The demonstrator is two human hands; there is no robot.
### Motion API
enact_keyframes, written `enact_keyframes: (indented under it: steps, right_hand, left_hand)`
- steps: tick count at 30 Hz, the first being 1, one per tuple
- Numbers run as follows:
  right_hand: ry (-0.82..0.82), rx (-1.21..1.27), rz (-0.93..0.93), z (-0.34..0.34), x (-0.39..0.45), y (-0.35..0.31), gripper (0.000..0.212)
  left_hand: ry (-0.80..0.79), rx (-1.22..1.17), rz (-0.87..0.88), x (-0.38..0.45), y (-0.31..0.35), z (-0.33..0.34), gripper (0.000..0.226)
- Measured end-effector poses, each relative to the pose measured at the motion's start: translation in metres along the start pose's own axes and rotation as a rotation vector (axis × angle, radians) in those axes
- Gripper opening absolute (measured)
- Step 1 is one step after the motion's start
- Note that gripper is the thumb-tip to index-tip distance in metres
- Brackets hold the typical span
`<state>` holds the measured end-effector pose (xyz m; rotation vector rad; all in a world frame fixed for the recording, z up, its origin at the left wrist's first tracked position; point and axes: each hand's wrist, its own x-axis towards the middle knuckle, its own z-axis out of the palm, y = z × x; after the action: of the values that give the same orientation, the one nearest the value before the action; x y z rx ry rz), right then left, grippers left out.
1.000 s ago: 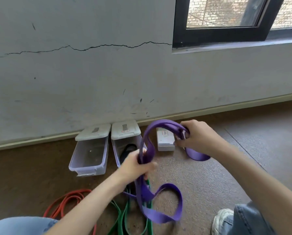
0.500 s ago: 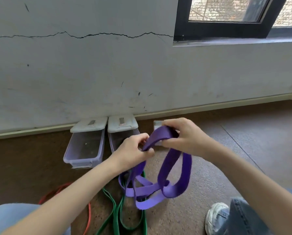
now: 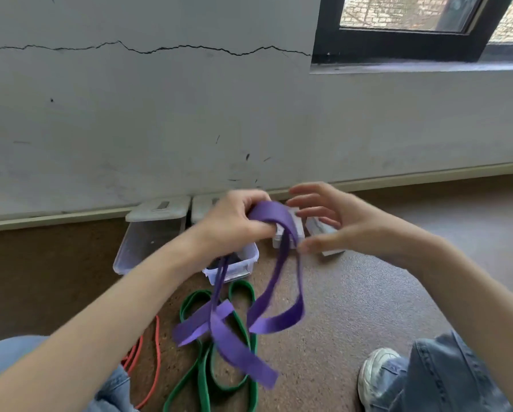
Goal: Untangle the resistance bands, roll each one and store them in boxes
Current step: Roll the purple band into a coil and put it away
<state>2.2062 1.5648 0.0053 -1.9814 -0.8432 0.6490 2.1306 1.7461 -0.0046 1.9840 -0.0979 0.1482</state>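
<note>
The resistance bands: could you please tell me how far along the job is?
Done: something dark already lies in the second box. In hand: the left hand grips the purple band, still unrolled; the right hand is open. Left: green band and red band on the floor.

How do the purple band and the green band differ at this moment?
The purple band is lifted, gripped by the left hand, its loops dangling; the green band lies on the floor, untouched. The purple band is broad and flat; the green band is much narrower. Both are unrolled and outside the boxes.
</note>
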Motion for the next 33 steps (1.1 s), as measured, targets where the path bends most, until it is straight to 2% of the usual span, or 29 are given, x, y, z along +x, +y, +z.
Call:
enact_keyframes:
  steps: [1,3,5,6,8,9,11,13,14,16,18,19,20,22,23,24,26,27,31,33]
  right_hand:
    - [-0.047,-0.065,-0.026,0.008,0.003,0.001,0.063]
    - [-0.092,-0.295,-0.021,0.028,0.006,0.003,0.034]
    - [-0.001,-0.436,-0.043,0.035,0.009,0.005,0.018]
    - [0.054,-0.409,-0.079,0.035,0.009,0.004,0.017]
    - [0.145,-0.188,-0.196,0.033,0.008,-0.006,0.018]
    - [0.176,-0.076,-0.256,0.031,0.006,-0.011,0.019]
    - [0.225,0.070,-0.323,0.029,0.004,-0.017,0.016]
    - [0.269,0.105,-0.325,0.028,0.003,-0.017,0.009]
    - [0.289,0.129,-0.301,0.027,0.002,-0.016,0.006]
    - [0.300,0.158,-0.215,0.019,0.001,-0.014,0.006]
    - [0.228,0.029,-0.088,0.004,0.000,-0.011,0.005]
    - [0.175,-0.051,-0.016,-0.005,-0.001,-0.008,0.009]
    - [0.104,-0.112,0.057,-0.012,-0.002,-0.003,0.013]
    - [-0.033,-0.153,0.151,-0.016,-0.006,0.001,0.011]
    - [-0.061,-0.128,0.148,-0.010,-0.006,0.001,0.009]
    - [-0.057,-0.080,0.116,-0.004,-0.003,0.001,0.017]
    - [-0.043,-0.007,0.037,0.013,0.004,0.004,0.040]
    - [-0.052,-0.037,0.008,0.024,0.006,0.004,0.045]
    - [0.015,-0.339,-0.067,0.051,0.016,0.008,0.032]
    - [0.086,-0.490,-0.148,0.048,0.018,0.005,0.025]
  left_hand:
    - [-0.035,0.075,-0.011,0.000,-0.004,0.007,0.022]
    - [-0.067,0.137,-0.017,-0.002,-0.013,0.016,0.025]
    - [-0.046,0.157,-0.001,-0.001,-0.026,0.012,0.025]
    - [-0.030,0.168,0.005,-0.002,-0.033,0.012,0.020]
    - [0.017,0.174,-0.021,-0.006,-0.049,0.017,0.004]
    - [0.029,0.143,-0.052,-0.009,-0.058,0.022,0.005]
    - [0.012,0.081,-0.115,-0.016,-0.075,0.032,0.023]
    - [-0.030,0.131,-0.165,-0.022,-0.083,0.036,0.033]
    - [-0.073,0.155,-0.188,-0.023,-0.081,0.036,0.029]
    - [-0.097,0.040,-0.171,-0.018,-0.065,0.025,0.026]
    - [0.006,-0.262,-0.073,-0.011,-0.040,0.002,0.026]
    - [0.055,-0.334,0.002,-0.008,-0.029,-0.012,0.023]
    - [0.084,-0.296,0.065,-0.006,-0.019,-0.023,0.020]
    - [0.075,0.039,0.081,-0.005,-0.016,-0.031,0.018]
    - [0.060,0.175,0.039,-0.006,-0.019,-0.027,0.019]
    - [0.052,0.245,0.005,-0.006,-0.021,-0.021,0.020]
    - [0.032,0.281,-0.005,-0.006,-0.020,-0.005,0.018]
    - [0.012,0.297,0.014,-0.006,-0.020,0.003,0.016]
    - [-0.018,0.320,0.054,-0.006,-0.032,0.015,0.030]
    - [0.011,0.308,0.055,-0.009,-0.041,0.015,0.028]
